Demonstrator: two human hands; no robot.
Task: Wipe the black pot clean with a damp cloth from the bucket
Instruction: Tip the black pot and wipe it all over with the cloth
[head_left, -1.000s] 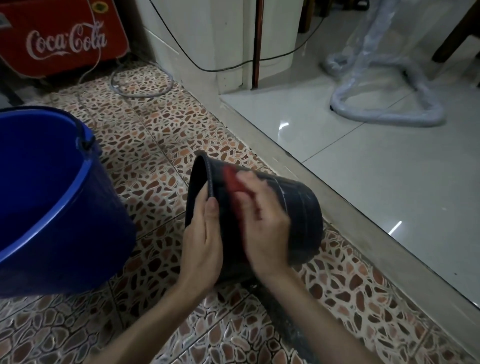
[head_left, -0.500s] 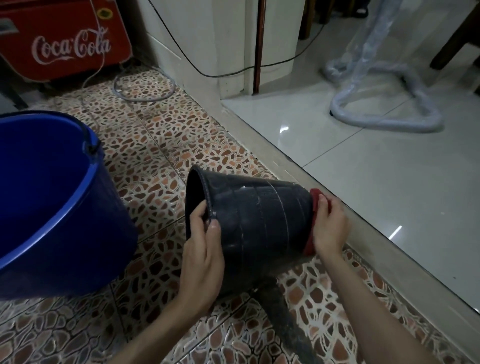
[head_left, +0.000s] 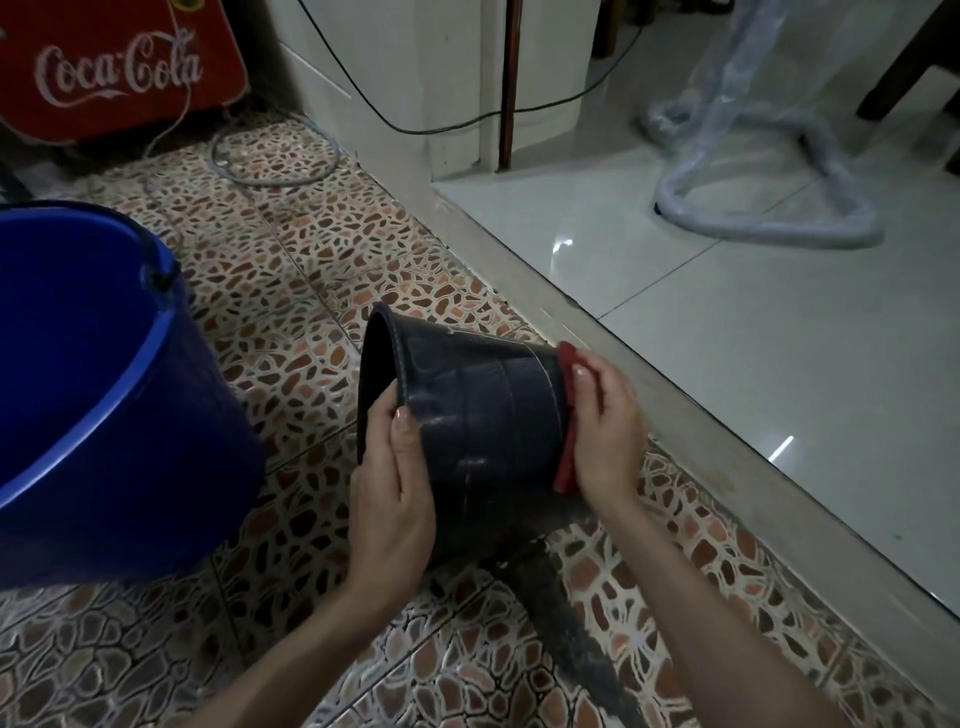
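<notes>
1. Red Coca-Cola cooler (head_left: 114, 73) stands at the upper left on the pebble-pattern floor tiles (head_left: 291, 270).
2. Clear hose loop (head_left: 275, 156) lies beside it.
3. Black cable (head_left: 467, 122) hangs along the white wall.
4. Plastic-wrapped stand base (head_left: 769, 228) rests on the glossy white floor (head_left: 779, 364).

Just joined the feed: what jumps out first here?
A black plastic pot lies tipped on its side at centre, the left hand gripping its rim and the right hand pressing a red cloth against its base. A big blue plastic bucket stands at left on the pebble-patterned floor tiles.
</notes>
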